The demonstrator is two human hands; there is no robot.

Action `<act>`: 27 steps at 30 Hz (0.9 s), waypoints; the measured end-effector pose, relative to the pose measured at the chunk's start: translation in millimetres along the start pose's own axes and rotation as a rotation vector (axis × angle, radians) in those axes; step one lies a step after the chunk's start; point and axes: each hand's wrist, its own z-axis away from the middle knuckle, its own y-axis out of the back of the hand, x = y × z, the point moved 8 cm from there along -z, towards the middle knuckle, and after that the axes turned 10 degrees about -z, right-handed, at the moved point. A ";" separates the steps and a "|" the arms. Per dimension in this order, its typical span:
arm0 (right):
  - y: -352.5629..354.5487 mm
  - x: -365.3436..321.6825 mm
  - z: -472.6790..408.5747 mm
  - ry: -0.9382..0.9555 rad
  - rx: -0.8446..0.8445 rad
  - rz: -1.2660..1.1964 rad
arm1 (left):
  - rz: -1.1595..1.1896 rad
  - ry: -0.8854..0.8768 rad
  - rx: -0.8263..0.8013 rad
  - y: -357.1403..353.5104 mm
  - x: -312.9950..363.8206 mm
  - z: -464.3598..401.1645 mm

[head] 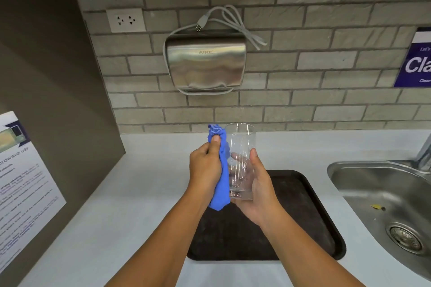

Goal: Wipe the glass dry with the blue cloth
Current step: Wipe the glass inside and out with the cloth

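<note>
The glass (240,161) is clear, tall, straight-sided and upright, held above a dark tray (303,216). A wall-mounted steel dryer (206,65) reads "AIKE". The right hand (254,189) wraps the glass's lower half, thumb up its side. The left hand (205,165) is clenched around the bunched blue cloth (222,184), which touches the glass's left side.

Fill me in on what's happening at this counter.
A person stands at a kitchen counter drying a clear glass. The right hand holds the glass upright above a dark tray, while the left hand presses a bunched blue cloth against its outer side. A steel sink lies to the right.
</note>
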 end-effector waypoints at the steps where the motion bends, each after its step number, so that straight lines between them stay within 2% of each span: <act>1: -0.9 -0.4 0.3 0.005 0.012 0.001 | -0.032 -0.058 0.016 -0.8 5.4 2.8; 4: -5.7 -5.3 -1.4 0.028 0.013 0.032 | -0.161 -0.303 0.024 -6.3 29.2 18.1; 6: -9.7 -8.9 -1.4 0.020 -0.021 0.050 | -0.217 -0.352 -0.029 -12.4 34.0 21.7; 9: -12.6 -7.8 1.6 -0.015 -0.068 -0.009 | -0.121 -0.258 -0.006 -3.2 31.9 12.1; 11: -13.3 -3.0 3.5 -0.038 -0.086 -0.043 | -0.044 -0.112 0.032 8.1 19.8 0.3; 13: -15.3 0.0 4.8 -0.055 -0.101 -0.077 | 0.036 0.043 -0.027 9.3 4.4 -2.4; 15: -17.9 0.3 4.6 -0.069 -0.114 -0.076 | 0.063 0.112 -0.056 8.0 -6.7 -1.6; 19: -16.7 -0.3 -1.9 -0.056 -0.075 -0.016 | 0.080 0.093 -0.017 10.5 -9.9 -6.1; 27: -8.0 -0.1 -8.8 0.013 0.112 0.096 | 0.063 0.065 -0.003 12.1 -11.1 -5.8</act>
